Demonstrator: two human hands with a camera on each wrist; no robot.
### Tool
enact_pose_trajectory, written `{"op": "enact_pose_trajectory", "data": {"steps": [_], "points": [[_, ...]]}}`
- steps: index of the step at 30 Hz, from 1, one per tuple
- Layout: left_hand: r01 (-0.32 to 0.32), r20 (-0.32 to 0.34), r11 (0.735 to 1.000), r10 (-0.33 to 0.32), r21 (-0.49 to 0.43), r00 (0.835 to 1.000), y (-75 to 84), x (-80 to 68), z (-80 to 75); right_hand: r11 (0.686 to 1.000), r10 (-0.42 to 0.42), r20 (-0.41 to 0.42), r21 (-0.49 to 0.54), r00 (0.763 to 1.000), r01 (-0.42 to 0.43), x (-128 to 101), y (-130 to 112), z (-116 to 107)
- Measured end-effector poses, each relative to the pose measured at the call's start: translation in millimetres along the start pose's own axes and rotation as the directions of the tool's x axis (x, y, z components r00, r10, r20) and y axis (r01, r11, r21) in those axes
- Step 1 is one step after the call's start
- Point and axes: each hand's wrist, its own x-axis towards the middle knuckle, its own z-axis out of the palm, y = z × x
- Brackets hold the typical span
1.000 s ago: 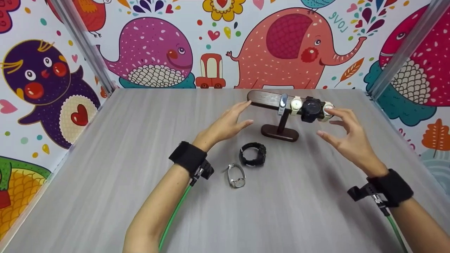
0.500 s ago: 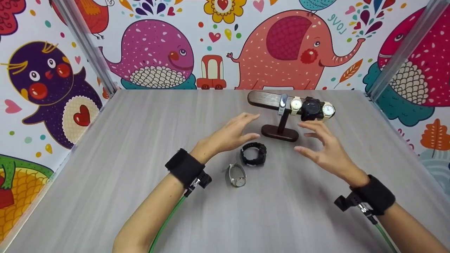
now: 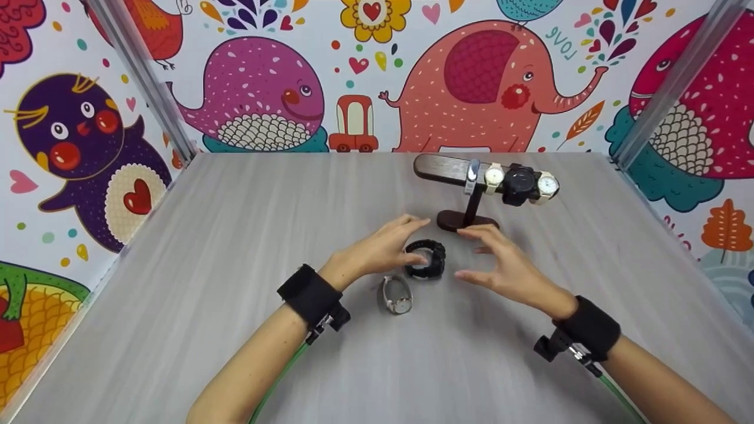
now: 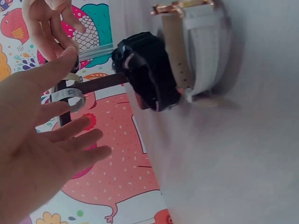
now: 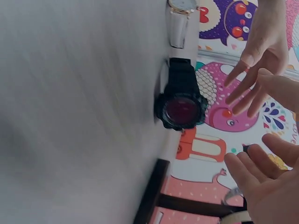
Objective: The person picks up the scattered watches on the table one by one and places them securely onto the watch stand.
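My left hand [image 3: 377,250] and right hand [image 3: 500,265] hover either side of the black watch [image 3: 425,258], fingers spread, gripping nothing. Watch lies on the grey table [image 3: 177,306] in front of the stand's base: chunky black strap closed in a loop, round dark face with reddish tint in the right wrist view. Silver watch [image 3: 397,294] just beside it.

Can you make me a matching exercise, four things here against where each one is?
1. black watch
2. silver watch
3. watch stand
4. right hand

A. at the far side of the table, holding four watches
B. between both hands
C. nearest the left wrist
D. open, right of the black watch

Pairs: 1-B, 2-C, 3-A, 4-D
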Motion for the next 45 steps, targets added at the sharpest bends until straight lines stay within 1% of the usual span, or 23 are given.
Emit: {"op": "enact_pose_trajectory", "data": {"steps": [7,13,15,18,22,25,27,30,35,38,40,42,45], "points": [[0.047,0.054,0.999,-0.048,0.026,0.997,-4.2,5.5,10.4,0.998,0.058,0.041,0.014,0.997,-0.058,5.7,2.0,11.6],[0.067,0.078,0.996,-0.071,0.061,0.994,-7.0,11.9,15.4,0.997,0.069,0.069,0.025,0.995,-0.071,10.6,5.3,17.3],[0.074,0.086,0.995,-0.08,0.07,0.993,-8.2,14.9,17.0,0.996,0.089,0.086,0.019,0.992,-0.091,13.1,6.1,19.2],[0.087,0.103,0.994,-0.094,0.072,0.99,-10.0,18.9,19.5,0.99,0.144,0.12,-0.008,0.982,-0.144,17.5,7.8,22.1],[0.106,0.125,0.991,-0.115,0.077,0.986,-11.7,22.2,23.2,0.974,0.223,0.167,-0.065,0.96,-0.215,23.9,10.3,26.2],[0.111,0.133,0.99,-0.121,0.082,0.984,-12.9,24.2,26.0,0.964,0.262,0.182,-0.101,0.948,-0.247,27.7,11.9,29.1],[0.111,0.133,0.99,-0.122,0.081,0.984,-13.5,25.4,27.3,0.96,0.27,0.186,-0.125,0.945,-0.25,29.2,13.5,30.9],[0.114,0.127,0.99,-0.124,0.08,0.984,-14.3,26.8,28.4,0.959,0.276,0.197,-0.12,0.941,-0.256,30.8,15.1,33.6],[0.108,0.115,0.991,-0.116,0.073,0.987,-14.6,27.9,28.3,0.96,0.275,0.198,-0.118,0.941,-0.255,33.1,17.7,36.9],[0.1,0.107,0.993,-0.107,0.066,0.989,-14.4,28.5,28.6,0.96,0.268,0.197,-0.136,0.943,-0.245,34.6,19.2,38.6],[0.097,0.101,0.993,-0.103,0.065,0.989,-14.7,28.7,29.3,0.959,0.272,0.204,-0.142,0.94,-0.247,35.3,20.0,40.1],[0.091,0.089,0.994,-0.097,0.068,0.991,-15.5,28.7,30.3,0.957,0.277,0.212,-0.152,0.937,-0.248,35.5,21.1,41.5],[0.073,0.066,0.994,-0.078,0.077,0.995,-17.8,28.9,32.5,0.952,0.297,0.212,-0.134,0.931,-0.274,35.0,22.0,42.9]]}}
